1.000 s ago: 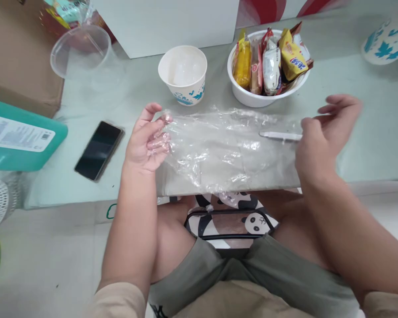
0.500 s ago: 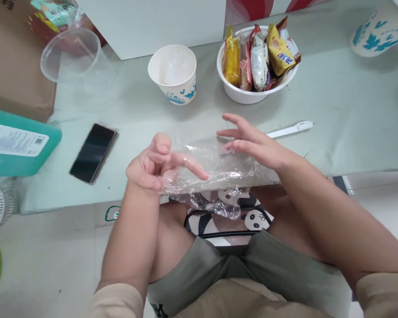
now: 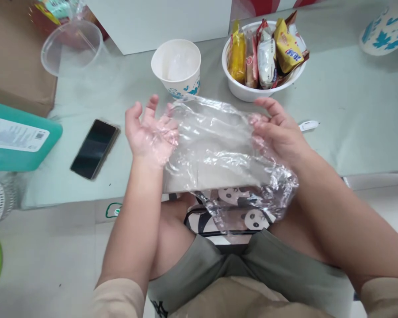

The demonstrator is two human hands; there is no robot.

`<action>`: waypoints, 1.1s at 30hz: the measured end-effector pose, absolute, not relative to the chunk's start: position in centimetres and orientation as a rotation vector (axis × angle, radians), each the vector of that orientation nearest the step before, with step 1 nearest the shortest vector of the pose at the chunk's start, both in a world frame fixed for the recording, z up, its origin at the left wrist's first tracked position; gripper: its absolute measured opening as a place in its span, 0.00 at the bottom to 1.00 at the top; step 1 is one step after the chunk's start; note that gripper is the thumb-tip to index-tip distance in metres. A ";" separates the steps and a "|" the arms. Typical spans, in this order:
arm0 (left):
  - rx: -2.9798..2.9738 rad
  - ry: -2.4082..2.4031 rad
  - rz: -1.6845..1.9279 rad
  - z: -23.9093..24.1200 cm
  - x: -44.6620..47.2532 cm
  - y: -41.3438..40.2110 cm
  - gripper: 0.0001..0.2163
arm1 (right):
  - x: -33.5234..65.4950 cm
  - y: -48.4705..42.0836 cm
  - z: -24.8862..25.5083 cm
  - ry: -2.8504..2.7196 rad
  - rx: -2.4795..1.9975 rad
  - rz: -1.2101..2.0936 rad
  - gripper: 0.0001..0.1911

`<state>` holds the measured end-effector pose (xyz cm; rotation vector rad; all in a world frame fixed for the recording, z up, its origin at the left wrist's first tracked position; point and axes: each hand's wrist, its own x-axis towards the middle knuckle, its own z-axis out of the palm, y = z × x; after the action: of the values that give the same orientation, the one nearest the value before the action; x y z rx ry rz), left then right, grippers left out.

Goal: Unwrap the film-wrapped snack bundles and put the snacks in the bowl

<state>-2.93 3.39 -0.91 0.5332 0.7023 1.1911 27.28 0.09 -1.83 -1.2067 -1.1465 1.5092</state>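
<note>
A crinkled sheet of clear plastic film (image 3: 215, 150) is stretched between my two hands over the near edge of the pale green table (image 3: 351, 110). My left hand (image 3: 149, 132) has its fingers spread upward, with the film's left edge draped over and clinging to palm and fingers. My right hand (image 3: 278, 130) curls its fingers over the film's right edge and grips it. The film's lower part hangs down past the table edge over my lap.
A white paper cup (image 3: 176, 66) and a white bowl of wrapped snacks (image 3: 263, 53) stand just behind the film. A black phone (image 3: 94, 148), a teal box (image 3: 18, 141) and a clear plastic cup (image 3: 73, 46) lie at the left. A white pen (image 3: 308, 126) shows beside my right hand.
The film was bunched low at the table edge half a second ago. Both hands have since moved apart and up, spreading it into a wide sheet in front of the cup and bowl.
</note>
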 end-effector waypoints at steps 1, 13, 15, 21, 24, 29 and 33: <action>0.471 0.776 1.220 -0.9 -2.5 3.4 0.16 | 27.5 0.3 -2.2 -1.118 -1.247 1.444 0.27; 0.770 1.082 1.057 -1.2 0.8 1.5 0.27 | 27.9 0.7 -4.5 -1.058 -1.254 1.158 0.26; 0.761 1.117 1.145 -1.1 0.9 1.8 0.22 | 27.9 0.6 -4.6 -1.070 -1.243 1.147 0.25; 0.630 1.202 1.436 -0.3 0.6 2.1 0.17 | 28.2 0.4 -4.0 -0.956 -1.178 1.231 0.18; 0.587 1.209 1.567 -0.3 0.2 2.4 0.15 | 28.5 0.5 -3.8 -0.884 -1.142 1.265 0.18; 0.647 1.185 1.488 -0.3 -0.3 2.4 0.10 | 28.6 0.5 -3.5 -0.826 -1.157 1.264 0.22; 0.865 1.179 1.270 -0.5 -0.3 1.9 0.20 | 27.9 0.1 -2.7 -0.910 -1.187 1.287 0.28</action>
<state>-0.30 1.92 -0.48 0.8655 1.1788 1.2696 27.88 0.08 -2.73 -1.1867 -0.9097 1.2866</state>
